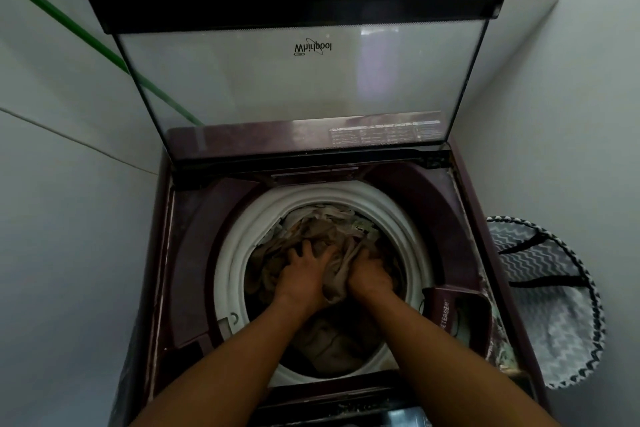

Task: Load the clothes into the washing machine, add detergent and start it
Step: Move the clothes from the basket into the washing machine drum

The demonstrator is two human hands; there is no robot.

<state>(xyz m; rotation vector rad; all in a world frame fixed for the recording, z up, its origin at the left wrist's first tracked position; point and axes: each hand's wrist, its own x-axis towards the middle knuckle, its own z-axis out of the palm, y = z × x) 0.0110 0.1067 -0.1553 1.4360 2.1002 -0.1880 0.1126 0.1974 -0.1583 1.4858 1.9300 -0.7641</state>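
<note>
both hands are down in the washing machine (194,253) drum; left hand (304,274) presses flat on the clothes (311,229); right hand (369,276) grips a fold; detergent drawer (450,308) sits just right, nearer the right hand

A: What can't you make out?
B: The right hand (369,276): its fingers are buried in the beige clothes (311,236). The lid (298,80) sticker's print is too small to read.
A: And at the edges?
B: The washing machine (166,288) front is cut off below; the laundry basket (554,305) sits partly behind it.
</note>
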